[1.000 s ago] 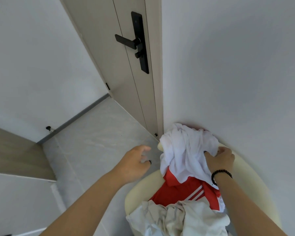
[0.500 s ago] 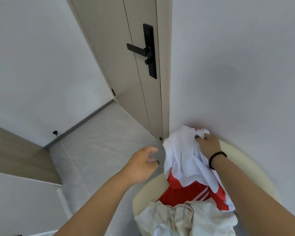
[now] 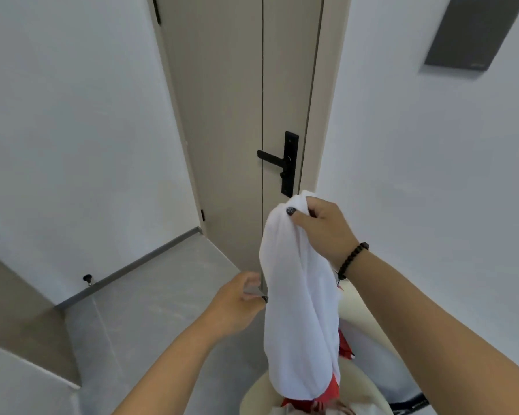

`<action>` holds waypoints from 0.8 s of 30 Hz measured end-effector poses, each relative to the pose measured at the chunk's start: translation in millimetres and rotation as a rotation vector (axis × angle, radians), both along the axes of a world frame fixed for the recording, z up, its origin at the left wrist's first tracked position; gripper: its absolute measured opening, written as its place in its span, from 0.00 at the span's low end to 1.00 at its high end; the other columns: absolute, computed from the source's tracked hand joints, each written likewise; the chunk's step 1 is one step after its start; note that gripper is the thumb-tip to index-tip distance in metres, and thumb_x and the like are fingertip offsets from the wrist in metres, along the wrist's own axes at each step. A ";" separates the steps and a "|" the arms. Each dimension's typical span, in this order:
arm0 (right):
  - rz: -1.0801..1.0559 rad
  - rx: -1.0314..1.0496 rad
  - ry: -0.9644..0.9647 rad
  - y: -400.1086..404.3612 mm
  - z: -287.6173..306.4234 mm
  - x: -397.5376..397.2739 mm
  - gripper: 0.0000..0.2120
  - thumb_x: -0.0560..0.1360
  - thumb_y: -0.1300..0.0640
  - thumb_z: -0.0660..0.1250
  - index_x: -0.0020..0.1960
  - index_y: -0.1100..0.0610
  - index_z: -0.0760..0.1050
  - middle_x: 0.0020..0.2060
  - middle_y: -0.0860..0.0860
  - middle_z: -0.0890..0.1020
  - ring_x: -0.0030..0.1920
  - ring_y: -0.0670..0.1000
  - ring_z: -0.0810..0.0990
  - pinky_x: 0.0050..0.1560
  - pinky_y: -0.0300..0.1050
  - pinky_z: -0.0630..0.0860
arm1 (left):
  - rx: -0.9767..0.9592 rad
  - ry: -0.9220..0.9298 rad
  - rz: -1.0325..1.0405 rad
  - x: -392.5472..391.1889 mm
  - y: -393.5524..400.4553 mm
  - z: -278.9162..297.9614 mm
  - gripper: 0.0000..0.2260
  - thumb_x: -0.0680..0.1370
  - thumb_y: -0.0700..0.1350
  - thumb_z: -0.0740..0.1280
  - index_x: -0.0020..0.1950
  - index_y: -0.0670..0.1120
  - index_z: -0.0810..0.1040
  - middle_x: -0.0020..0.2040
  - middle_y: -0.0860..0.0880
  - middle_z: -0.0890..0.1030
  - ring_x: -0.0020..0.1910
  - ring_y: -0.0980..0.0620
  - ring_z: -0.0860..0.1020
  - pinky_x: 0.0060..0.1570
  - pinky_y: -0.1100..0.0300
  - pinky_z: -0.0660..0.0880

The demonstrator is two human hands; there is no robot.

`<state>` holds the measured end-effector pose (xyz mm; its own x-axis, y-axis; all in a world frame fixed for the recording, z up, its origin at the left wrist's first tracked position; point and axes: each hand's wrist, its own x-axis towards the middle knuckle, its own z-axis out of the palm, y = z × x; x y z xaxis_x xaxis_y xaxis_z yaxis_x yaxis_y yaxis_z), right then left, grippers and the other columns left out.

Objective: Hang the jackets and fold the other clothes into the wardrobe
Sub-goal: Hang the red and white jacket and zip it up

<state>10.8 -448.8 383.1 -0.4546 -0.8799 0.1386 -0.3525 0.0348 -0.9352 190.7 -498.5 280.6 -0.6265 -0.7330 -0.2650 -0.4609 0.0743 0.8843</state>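
In front of the door (image 3: 237, 115), the right hand (image 3: 324, 229) grips the white garment (image 3: 297, 295), left hand (image 3: 237, 307) loosely curled, holding nothing.

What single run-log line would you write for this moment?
step: lifting shirt | right hand: grips white shirt by its top, raised | left hand: beside shirt, grip unclear | red garment: on chair

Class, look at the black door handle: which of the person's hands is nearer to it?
Right. The right hand grips the top of the white garment just below the black door handle; the left hand is lower, beside the garment's left edge.
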 end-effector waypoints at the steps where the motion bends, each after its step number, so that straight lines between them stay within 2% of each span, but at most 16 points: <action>1: 0.022 -0.019 0.018 -1.8 11.3 15.2 0.15 0.77 0.62 0.63 0.38 0.72 0.67 0.33 0.55 0.65 0.35 0.50 0.64 0.38 0.42 0.61 | 0.005 0.025 0.012 10.8 -1.0 4.9 0.16 0.76 0.44 0.69 0.56 0.61 0.70 0.57 0.63 0.74 0.54 0.64 0.76 0.42 0.73 0.72; 3: 0.064 -0.056 0.044 -6.0 32.3 45.5 0.15 0.77 0.62 0.64 0.37 0.71 0.67 0.33 0.55 0.66 0.34 0.50 0.63 0.37 0.42 0.60 | 0.001 0.058 0.045 34.2 -3.8 10.5 0.18 0.75 0.44 0.71 0.54 0.63 0.67 0.56 0.64 0.73 0.55 0.64 0.75 0.47 0.70 0.71; 5: 0.102 -0.083 0.051 -10.1 50.2 76.1 0.14 0.77 0.61 0.64 0.37 0.69 0.69 0.33 0.55 0.68 0.35 0.50 0.65 0.37 0.42 0.62 | -0.009 0.064 0.089 59.8 -5.4 14.7 0.22 0.75 0.45 0.72 0.61 0.61 0.64 0.61 0.60 0.70 0.62 0.58 0.72 0.55 0.65 0.69; 8: 0.169 -0.133 0.043 -15.8 71.6 123.6 0.13 0.77 0.61 0.64 0.38 0.68 0.70 0.33 0.54 0.69 0.35 0.50 0.67 0.40 0.43 0.65 | -0.010 0.061 0.146 100.4 -3.4 23.3 0.35 0.73 0.51 0.73 0.75 0.53 0.57 0.68 0.56 0.65 0.70 0.53 0.66 0.58 0.63 0.66; 10: 0.237 -0.157 0.039 -19.5 82.1 157.1 0.13 0.77 0.61 0.64 0.42 0.72 0.71 0.34 0.57 0.71 0.37 0.51 0.69 0.43 0.44 0.68 | 0.001 0.121 0.187 129.1 2.0 31.8 0.42 0.70 0.57 0.75 0.76 0.56 0.54 0.68 0.60 0.64 0.70 0.57 0.65 0.57 0.67 0.67; 12: 0.316 -0.174 0.034 -22.8 90.3 190.8 0.13 0.77 0.61 0.64 0.46 0.74 0.72 0.35 0.60 0.73 0.39 0.51 0.71 0.44 0.45 0.69 | -0.039 0.238 0.179 156.3 8.7 45.1 0.36 0.65 0.60 0.76 0.67 0.69 0.61 0.63 0.71 0.69 0.62 0.69 0.70 0.50 0.76 0.70; 14: 0.398 -0.188 0.024 -25.4 96.5 225.5 0.12 0.77 0.62 0.64 0.47 0.74 0.72 0.37 0.58 0.74 0.39 0.52 0.72 0.43 0.45 0.69 | -0.140 0.278 0.165 180.3 15.0 56.7 0.26 0.67 0.57 0.76 0.58 0.75 0.67 0.57 0.70 0.75 0.57 0.70 0.74 0.46 0.77 0.72; 17: 0.502 -0.203 0.040 -27.9 101.6 276.2 0.12 0.77 0.63 0.64 0.46 0.74 0.72 0.38 0.56 0.74 0.38 0.52 0.71 0.42 0.46 0.68 | -0.277 0.245 0.216 217.2 23.0 64.3 0.17 0.74 0.55 0.70 0.56 0.73 0.70 0.55 0.69 0.77 0.57 0.68 0.74 0.49 0.76 0.71; 19: 0.548 -0.223 0.066 -29.2 101.4 305.1 0.11 0.77 0.62 0.65 0.46 0.72 0.73 0.37 0.57 0.74 0.38 0.52 0.71 0.41 0.47 0.68 | -0.292 0.194 0.356 247.4 23.7 60.3 0.06 0.78 0.56 0.65 0.49 0.70 0.75 0.48 0.67 0.80 0.49 0.67 0.76 0.42 0.77 0.68; 20: 0.561 -0.234 0.073 -28.9 100.7 317.3 0.11 0.77 0.61 0.65 0.45 0.71 0.73 0.37 0.57 0.74 0.37 0.52 0.72 0.41 0.46 0.69 | -0.301 0.176 0.425 263.0 25.0 59.9 0.05 0.79 0.56 0.64 0.44 0.64 0.78 0.42 0.65 0.81 0.42 0.66 0.77 0.37 0.76 0.68; 22: 0.562 -0.257 0.059 -27.5 98.2 336.8 0.12 0.77 0.60 0.65 0.45 0.71 0.73 0.37 0.63 0.76 0.38 0.52 0.72 0.41 0.47 0.69 | -0.327 0.163 0.517 291.8 27.3 60.0 0.12 0.80 0.53 0.63 0.36 0.58 0.77 0.34 0.62 0.79 0.33 0.65 0.74 0.31 0.74 0.66; 24: 0.539 -0.263 0.008 -27.4 91.4 348.9 0.14 0.77 0.58 0.66 0.47 0.71 0.74 0.42 0.68 0.77 0.38 0.53 0.72 0.41 0.48 0.70 | -0.330 0.162 0.565 316.3 29.7 65.8 0.14 0.79 0.49 0.64 0.34 0.56 0.76 0.32 0.59 0.79 0.32 0.63 0.74 0.32 0.71 0.66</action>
<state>359.8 -476.2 474.5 0.0487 -0.9217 0.3849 -0.2633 -0.3836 -0.8852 506.9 -468.8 346.4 -0.1359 -0.9863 0.0936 -0.3719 0.1384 0.9179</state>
